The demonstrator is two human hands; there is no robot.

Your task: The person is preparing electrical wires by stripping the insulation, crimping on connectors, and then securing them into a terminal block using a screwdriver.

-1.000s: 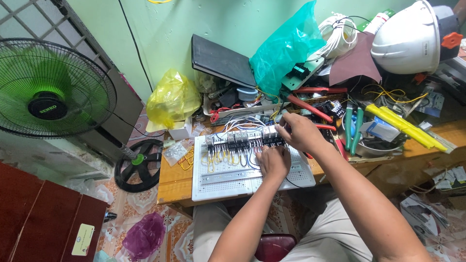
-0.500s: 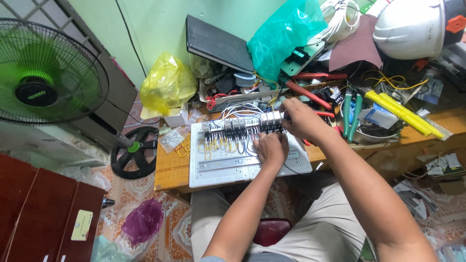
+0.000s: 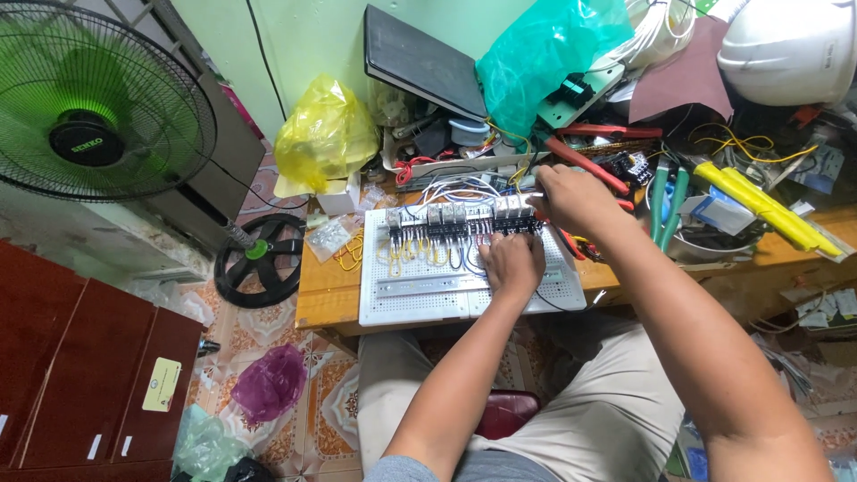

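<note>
Yellow bag (image 3: 326, 134), fan (image 3: 94, 112) flank perforated board (image 3: 420, 299).

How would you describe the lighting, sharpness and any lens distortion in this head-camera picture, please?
In the head view, lighting is soft and even, with only faint shadows under the left hand and right hand on the white perforated wiring board; that centre is sharp, the white hard hat looks slightly washed out, and the green-bladed floor fan bulges from wide-angle stretch at the edge.

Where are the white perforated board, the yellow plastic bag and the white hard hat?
white perforated board (image 3: 428, 299): head view, bare lower-left face.
yellow plastic bag (image 3: 326, 134): head view, middle of the bag.
white hard hat (image 3: 786, 45): head view, crown of the shell.
</note>
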